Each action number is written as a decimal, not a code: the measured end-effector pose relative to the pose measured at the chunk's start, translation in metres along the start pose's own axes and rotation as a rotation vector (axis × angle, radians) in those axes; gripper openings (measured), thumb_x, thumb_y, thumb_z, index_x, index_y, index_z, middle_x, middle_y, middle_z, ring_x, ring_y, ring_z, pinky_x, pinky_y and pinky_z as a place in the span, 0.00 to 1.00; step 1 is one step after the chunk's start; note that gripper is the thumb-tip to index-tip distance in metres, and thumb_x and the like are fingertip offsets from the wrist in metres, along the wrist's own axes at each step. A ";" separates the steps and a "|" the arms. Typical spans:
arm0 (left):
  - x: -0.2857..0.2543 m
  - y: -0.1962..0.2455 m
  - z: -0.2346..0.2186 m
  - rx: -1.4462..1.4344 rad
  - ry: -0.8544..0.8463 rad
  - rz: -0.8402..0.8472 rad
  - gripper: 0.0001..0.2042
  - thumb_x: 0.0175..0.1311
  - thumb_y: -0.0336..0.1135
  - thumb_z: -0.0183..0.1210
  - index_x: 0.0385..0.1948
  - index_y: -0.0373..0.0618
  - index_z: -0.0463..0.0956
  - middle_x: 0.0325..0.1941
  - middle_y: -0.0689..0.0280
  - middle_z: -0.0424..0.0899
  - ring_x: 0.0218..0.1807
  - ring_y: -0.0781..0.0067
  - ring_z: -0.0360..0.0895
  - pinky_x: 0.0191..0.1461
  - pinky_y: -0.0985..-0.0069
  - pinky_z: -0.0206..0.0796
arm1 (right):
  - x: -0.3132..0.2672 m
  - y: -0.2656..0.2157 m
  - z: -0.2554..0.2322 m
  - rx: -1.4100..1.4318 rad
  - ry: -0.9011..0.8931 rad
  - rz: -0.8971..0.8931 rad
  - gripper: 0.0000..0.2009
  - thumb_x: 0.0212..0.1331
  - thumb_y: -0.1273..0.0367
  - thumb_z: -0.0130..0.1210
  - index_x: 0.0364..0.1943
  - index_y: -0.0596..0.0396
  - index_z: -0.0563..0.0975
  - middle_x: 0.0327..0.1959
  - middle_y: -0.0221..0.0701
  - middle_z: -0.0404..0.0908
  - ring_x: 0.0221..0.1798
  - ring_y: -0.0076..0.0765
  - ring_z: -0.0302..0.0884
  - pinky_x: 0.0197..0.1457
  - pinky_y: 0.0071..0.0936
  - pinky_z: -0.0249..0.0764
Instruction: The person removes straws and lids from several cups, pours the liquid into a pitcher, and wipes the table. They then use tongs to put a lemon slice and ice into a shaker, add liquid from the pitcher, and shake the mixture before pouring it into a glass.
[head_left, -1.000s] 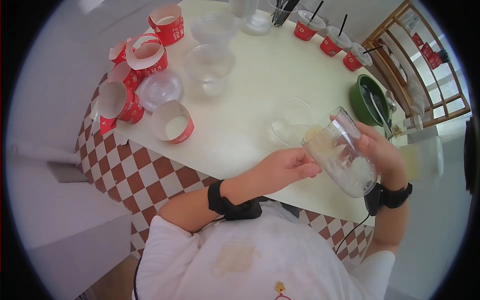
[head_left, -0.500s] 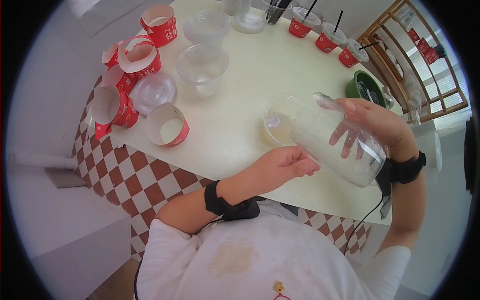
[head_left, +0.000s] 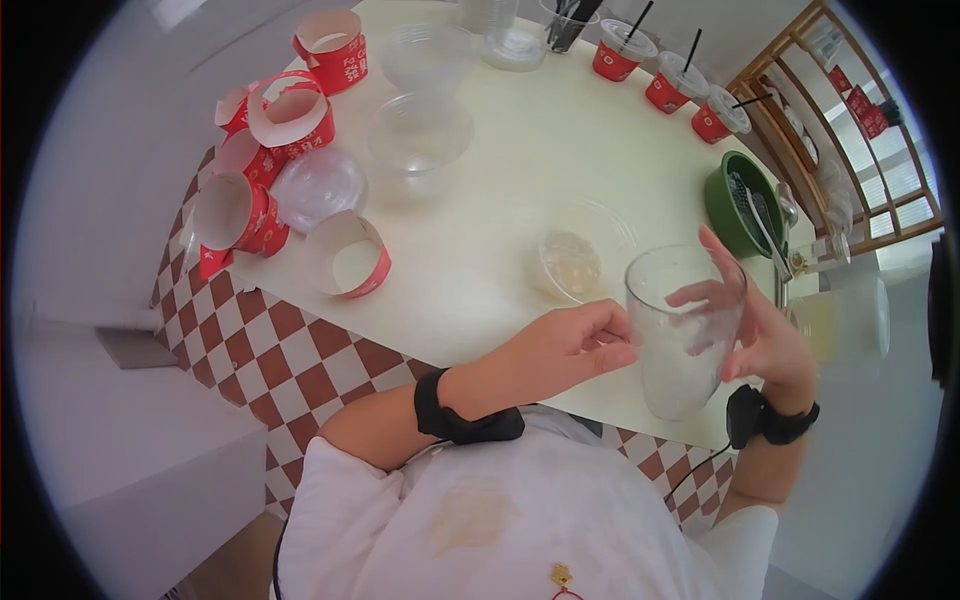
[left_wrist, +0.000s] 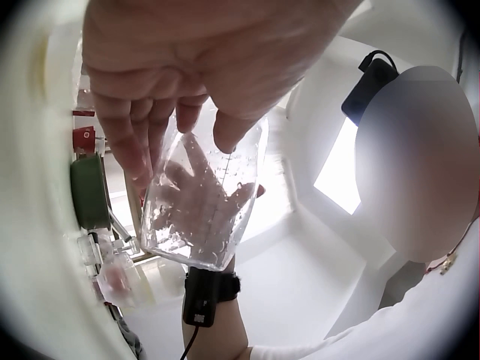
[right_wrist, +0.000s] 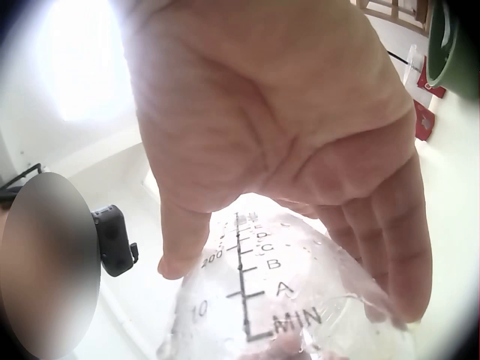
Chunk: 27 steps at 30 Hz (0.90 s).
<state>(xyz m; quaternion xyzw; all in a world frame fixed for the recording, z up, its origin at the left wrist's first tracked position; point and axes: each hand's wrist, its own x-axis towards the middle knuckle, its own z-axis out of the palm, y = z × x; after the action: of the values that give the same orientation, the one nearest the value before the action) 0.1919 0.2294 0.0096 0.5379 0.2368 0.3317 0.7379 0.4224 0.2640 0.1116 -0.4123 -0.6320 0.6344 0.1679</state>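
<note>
A clear measuring cup [head_left: 675, 370], wet with droplets, stands nearly upright above the table's near edge. Black markings, including MIN and letters, run along its wall in the right wrist view. My right hand [head_left: 775, 335] grips it from the right, thumb on one side and fingers spread round the other. At the cup's left side is my left hand [head_left: 575, 345], its fingers loosely bent and their tips right by the wall. Just beyond the hands sits a clear plastic bowl [head_left: 610, 215] with a pale yellowish, wet content.
Red paper cups and cartons [head_left: 360, 270] crowd the table's left side beside clear plastic bowls [head_left: 420, 130]. Lidded red cups [head_left: 675, 85] with black straws line the far right. A green basin [head_left: 735, 220] holding utensils is near the right edge, close to a wooden rack [head_left: 850, 130].
The measuring cup, tilted over the bowl before, has been turned back upright by my right hand and lowered toward me. My left hand has barely moved.
</note>
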 end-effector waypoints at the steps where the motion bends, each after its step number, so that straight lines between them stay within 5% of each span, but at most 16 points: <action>1: -0.003 0.003 -0.002 0.134 -0.009 -0.035 0.10 0.63 0.37 0.53 0.39 0.41 0.69 0.49 0.63 0.74 0.46 0.74 0.71 0.49 0.75 0.65 | -0.007 0.017 0.003 0.026 0.061 -0.022 0.63 0.26 0.55 0.74 0.67 0.54 0.41 0.55 0.40 0.65 0.54 0.39 0.67 0.51 0.33 0.68; 7: 0.006 -0.016 0.007 0.521 0.077 0.258 0.14 0.59 0.36 0.55 0.42 0.38 0.69 0.55 0.60 0.70 0.48 0.65 0.70 0.47 0.73 0.66 | -0.036 0.079 0.039 0.047 0.448 -0.113 0.65 0.19 0.62 0.76 0.67 0.49 0.42 0.64 0.37 0.53 0.66 0.45 0.52 0.64 0.49 0.54; 17: 0.024 -0.032 0.022 0.608 0.084 0.279 0.15 0.58 0.35 0.56 0.44 0.37 0.70 0.63 0.56 0.63 0.59 0.56 0.66 0.57 0.69 0.62 | -0.038 0.117 0.048 0.083 0.758 -0.270 0.56 0.27 0.64 0.72 0.66 0.49 0.47 0.65 0.37 0.52 0.69 0.45 0.48 0.66 0.46 0.51; 22: 0.013 -0.036 0.020 0.760 0.118 0.364 0.15 0.57 0.35 0.57 0.44 0.37 0.71 0.56 0.58 0.70 0.54 0.58 0.69 0.53 0.69 0.64 | -0.035 0.122 0.045 -0.024 0.869 -0.349 0.52 0.34 0.64 0.69 0.66 0.50 0.47 0.66 0.39 0.53 0.70 0.45 0.46 0.67 0.46 0.50; 27: -0.055 -0.022 -0.006 0.847 0.262 0.293 0.13 0.55 0.30 0.59 0.41 0.39 0.72 0.44 0.62 0.78 0.43 0.64 0.75 0.45 0.73 0.68 | -0.072 0.121 0.070 -0.251 1.377 -0.573 0.35 0.47 0.67 0.61 0.60 0.59 0.58 0.60 0.43 0.62 0.57 0.44 0.65 0.55 0.38 0.67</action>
<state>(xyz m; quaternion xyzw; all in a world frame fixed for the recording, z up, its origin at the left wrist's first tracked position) 0.1565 0.1879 -0.0135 0.7732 0.3643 0.3715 0.3626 0.4511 0.1471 0.0105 -0.5512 -0.5343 0.0881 0.6348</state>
